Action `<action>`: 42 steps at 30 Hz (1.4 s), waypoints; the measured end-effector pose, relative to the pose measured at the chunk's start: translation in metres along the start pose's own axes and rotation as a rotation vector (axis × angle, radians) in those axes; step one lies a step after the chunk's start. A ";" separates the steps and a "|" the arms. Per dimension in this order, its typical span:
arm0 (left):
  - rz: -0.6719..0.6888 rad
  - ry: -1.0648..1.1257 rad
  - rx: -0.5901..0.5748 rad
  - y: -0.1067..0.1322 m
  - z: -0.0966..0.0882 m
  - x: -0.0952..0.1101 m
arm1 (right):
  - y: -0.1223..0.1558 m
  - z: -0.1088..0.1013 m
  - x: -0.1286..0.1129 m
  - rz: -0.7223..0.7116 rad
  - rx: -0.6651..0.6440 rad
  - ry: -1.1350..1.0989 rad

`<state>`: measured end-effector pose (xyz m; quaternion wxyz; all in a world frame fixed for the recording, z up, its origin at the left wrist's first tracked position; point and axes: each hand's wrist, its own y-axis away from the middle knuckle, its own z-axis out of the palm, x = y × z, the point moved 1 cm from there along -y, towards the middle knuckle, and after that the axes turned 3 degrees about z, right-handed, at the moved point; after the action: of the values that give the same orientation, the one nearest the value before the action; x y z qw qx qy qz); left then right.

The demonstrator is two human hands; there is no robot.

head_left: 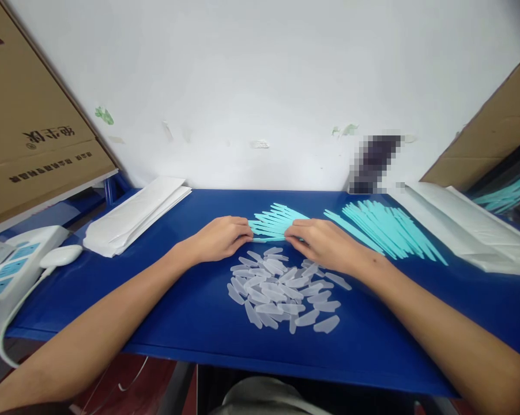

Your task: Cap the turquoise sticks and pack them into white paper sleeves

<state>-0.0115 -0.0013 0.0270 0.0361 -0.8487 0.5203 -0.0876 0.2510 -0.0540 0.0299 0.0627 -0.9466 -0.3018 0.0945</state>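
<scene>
My left hand (225, 237) and my right hand (323, 242) meet over the middle of the table, fingers pinched. Between them lies one slim turquoise eyebrow razor (268, 238), its left end at my left fingertips and its right end at my right fingertips. Just behind, a fanned pile of the same razors (277, 218) is partly hidden by my right hand. Nearer to me is a loose heap of small translucent blade caps (277, 291). A second, larger pile of turquoise razors (390, 230) lies to the right of my right hand.
White flat packets (134, 216) lie at the left of the blue table (177, 311), and white sheets or bags (480, 230) at the right. A power strip (20, 259) with a white plug and cable (61, 256) is at the left edge. Cardboard (39, 115) flanks the white wall (260, 86).
</scene>
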 end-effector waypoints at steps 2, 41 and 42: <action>-0.008 0.014 0.021 -0.002 0.004 0.001 | 0.000 0.000 -0.001 -0.007 0.015 -0.004; -0.066 0.216 0.048 -0.017 0.015 0.027 | -0.003 0.003 0.014 0.280 -0.096 -0.130; -0.064 0.213 0.048 -0.017 0.015 0.027 | -0.003 0.003 0.014 0.278 -0.104 -0.120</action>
<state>0.0181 -0.0177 0.0179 -0.0017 -0.8497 0.4915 -0.1907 0.2603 -0.0430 0.0258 -0.0183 -0.9739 -0.1754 0.1426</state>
